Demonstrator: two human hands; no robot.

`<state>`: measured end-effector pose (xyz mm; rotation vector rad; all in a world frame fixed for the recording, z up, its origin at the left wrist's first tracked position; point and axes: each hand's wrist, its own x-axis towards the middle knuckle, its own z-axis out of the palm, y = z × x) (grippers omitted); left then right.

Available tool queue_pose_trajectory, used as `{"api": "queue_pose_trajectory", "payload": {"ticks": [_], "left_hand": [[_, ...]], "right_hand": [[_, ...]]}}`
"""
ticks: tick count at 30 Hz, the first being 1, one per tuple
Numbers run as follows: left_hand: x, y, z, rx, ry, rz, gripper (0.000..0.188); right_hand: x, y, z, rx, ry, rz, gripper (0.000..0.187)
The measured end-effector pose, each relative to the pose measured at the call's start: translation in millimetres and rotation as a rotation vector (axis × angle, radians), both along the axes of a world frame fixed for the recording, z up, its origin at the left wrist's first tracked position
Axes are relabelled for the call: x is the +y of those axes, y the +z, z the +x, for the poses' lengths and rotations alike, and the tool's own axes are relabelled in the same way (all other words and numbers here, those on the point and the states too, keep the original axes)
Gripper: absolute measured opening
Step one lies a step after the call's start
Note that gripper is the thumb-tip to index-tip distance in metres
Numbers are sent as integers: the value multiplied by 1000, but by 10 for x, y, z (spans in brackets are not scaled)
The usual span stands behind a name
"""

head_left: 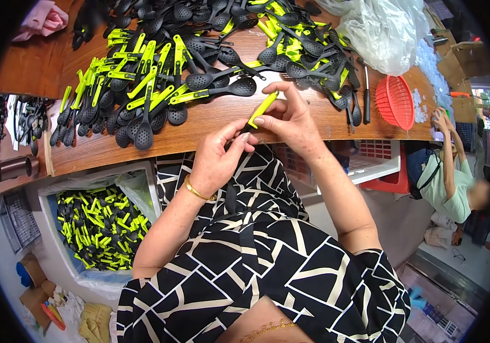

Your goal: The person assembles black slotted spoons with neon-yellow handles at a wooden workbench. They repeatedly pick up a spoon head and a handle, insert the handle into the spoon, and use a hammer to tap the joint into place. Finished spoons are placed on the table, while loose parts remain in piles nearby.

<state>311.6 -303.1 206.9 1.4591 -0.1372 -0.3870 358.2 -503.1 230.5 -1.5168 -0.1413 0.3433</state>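
Wooden workbench lay heaped with slotted spoons beyond both raised hands, right hand fingers pinching a yellow-green handle, left hand fingertips closed on its lower end.

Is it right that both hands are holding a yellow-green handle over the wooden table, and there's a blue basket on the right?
Not quite. The basket is red, not blue, as the head view shows. The left hand and right hand do hold a yellow-green handle over the wooden table.

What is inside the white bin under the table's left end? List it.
The white bin, lined with clear plastic, holds a heap of black slotted spoons with yellow-green handles. The table edge covers its far side, and the pile hides the bottom.
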Motion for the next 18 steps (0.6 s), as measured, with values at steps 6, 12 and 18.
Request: {"api": "queue_pose_trajectory", "payload": {"ticks": [6, 12, 18], "left_hand": [[372, 248, 136, 549, -423, -517, 45], [253, 149, 17, 551, -431, -654, 28], [53, -155, 235, 281, -69, -154, 17]], "right_hand": [[10, 306, -143, 105, 129, 264, 66], [-86, 359, -37, -152, 376, 35, 60], [-302, 203, 675, -540, 234, -482, 65]]}}
